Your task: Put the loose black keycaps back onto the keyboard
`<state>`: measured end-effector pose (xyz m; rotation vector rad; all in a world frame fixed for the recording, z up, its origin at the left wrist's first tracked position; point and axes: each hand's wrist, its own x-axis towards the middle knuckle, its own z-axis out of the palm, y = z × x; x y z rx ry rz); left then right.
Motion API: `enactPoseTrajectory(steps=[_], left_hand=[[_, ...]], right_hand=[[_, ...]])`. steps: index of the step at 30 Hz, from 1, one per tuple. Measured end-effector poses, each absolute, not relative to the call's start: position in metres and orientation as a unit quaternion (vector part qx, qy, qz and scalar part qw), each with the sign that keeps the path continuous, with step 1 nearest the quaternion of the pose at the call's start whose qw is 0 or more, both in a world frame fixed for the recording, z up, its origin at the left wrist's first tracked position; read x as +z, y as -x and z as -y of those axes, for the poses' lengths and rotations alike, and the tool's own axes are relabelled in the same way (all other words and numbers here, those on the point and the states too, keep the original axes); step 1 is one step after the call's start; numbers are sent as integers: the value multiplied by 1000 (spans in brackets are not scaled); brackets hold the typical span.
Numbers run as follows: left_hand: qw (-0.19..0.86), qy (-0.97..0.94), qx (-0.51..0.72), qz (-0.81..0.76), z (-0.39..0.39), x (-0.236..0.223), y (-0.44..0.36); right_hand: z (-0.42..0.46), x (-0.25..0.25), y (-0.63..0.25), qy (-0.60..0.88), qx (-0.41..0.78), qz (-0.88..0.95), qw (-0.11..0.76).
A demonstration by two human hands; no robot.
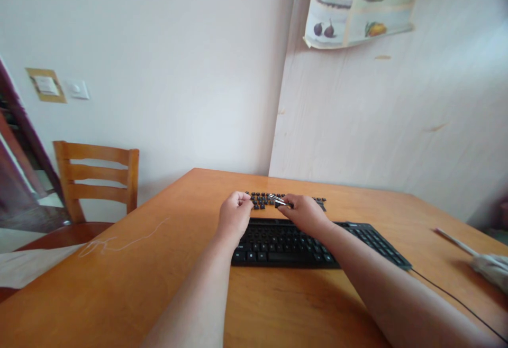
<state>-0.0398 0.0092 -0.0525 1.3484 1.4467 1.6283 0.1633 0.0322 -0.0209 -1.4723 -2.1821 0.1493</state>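
A black keyboard (pixel 291 257) lies on the wooden table in front of me, some of its upper rows bare of caps. Just beyond it, several loose black keycaps (pixel 260 200) are spread in rows. My left hand (pixel 235 214) is closed in a pinch beside the left end of those keycaps; whatever its fingertips hold is hidden. Above the keyboard's back edge, my right hand (pixel 307 213) grips a shiny, two-pronged metal tool like tweezers (pixel 277 199), its tip pointing left over the keycaps. The hand covers part of the keycap rows.
The wooden table (pixel 178 295) reaches to the wall. A cable (pixel 448 292) runs from the keyboard toward the lower right. On the right lies a stick with a grey cloth-like head (pixel 490 268). White string (pixel 115 247) trails at left, near a wooden chair (pixel 99 173).
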Motion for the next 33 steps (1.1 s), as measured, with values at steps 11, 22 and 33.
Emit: enactPoseTrajectory(steps=[11, 22, 33], left_hand=[[287, -403, 669, -554, -13, -56, 48], [300, -399, 667, -553, -13, -57, 47], [289, -397, 666, -561, -16, -60, 48]], right_hand=[[-75, -33, -144, 567, 62, 809, 140], [-89, -42, -132, 581, 50, 805, 114], [-85, -33, -137, 572, 63, 798, 179]])
